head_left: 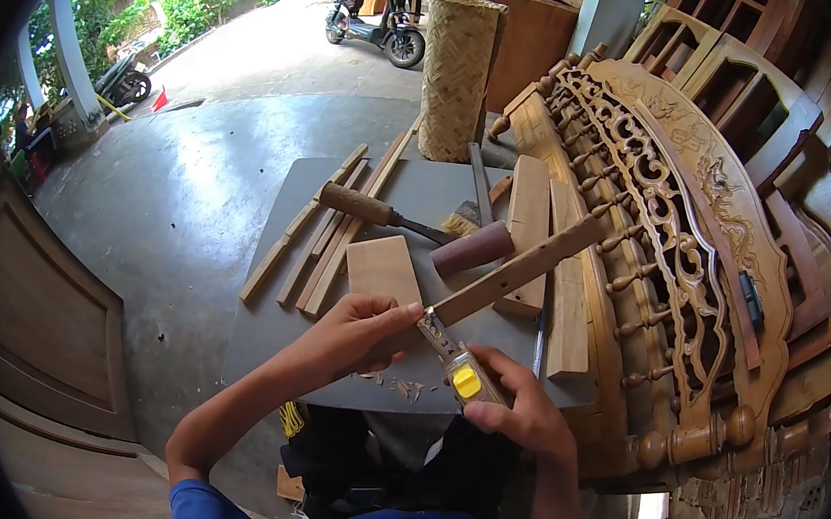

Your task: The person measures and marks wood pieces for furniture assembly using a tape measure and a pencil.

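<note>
My right hand is wrapped around a tape measure with a yellow button. A short length of its blade is out, running up and left to the near end of a wooden strip. My left hand is closed at that end, its thumb beside the blade's tip; its other fingers are partly hidden beneath. The strip slants up to the right above the table. Just beyond my left hand lies a square wood block. A chisel and a dark red cylinder lie farther off.
On the grey table are several thin wood strips, a brush, thicker wood pieces and wood chips. Carved wooden panels lean along the right. A rolled woven mat stands behind; a motorbike is parked beyond.
</note>
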The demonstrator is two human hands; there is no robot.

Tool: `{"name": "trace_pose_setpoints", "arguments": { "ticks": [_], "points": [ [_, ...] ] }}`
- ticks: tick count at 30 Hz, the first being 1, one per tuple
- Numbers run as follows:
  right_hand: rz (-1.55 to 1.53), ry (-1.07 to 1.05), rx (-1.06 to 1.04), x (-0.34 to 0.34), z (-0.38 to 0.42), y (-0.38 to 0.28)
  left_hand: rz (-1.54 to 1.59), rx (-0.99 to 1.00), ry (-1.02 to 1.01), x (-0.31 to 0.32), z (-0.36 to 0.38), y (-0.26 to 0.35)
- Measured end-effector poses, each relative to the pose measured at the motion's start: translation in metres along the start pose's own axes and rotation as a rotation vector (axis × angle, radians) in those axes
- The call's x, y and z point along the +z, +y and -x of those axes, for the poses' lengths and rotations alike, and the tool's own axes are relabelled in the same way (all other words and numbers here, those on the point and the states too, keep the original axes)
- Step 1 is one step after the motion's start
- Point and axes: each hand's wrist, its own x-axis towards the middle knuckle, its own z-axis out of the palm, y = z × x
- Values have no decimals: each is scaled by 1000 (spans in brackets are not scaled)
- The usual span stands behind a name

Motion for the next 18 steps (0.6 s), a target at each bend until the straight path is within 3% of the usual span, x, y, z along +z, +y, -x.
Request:
{"name": "trace_pose_setpoints", "arguments": {
  "ticks": [10,13,15,16,18],
  "points": [
    [117,7,-79,-7,14,-13,-93,70,2,-9,1,1],
    [-83,212,-204,-22,34,-16,-113,166,127,-27,2,4],
    [226,403,-309,-46,30,-25,-98,250,174,-35,6,13],
    [465,520,-279,-54,23,-37,-66,309,178,-34,7,20],
    [608,628,-185,-74,-6,-33,3,428,190,-30,13,35]
  ]
}}
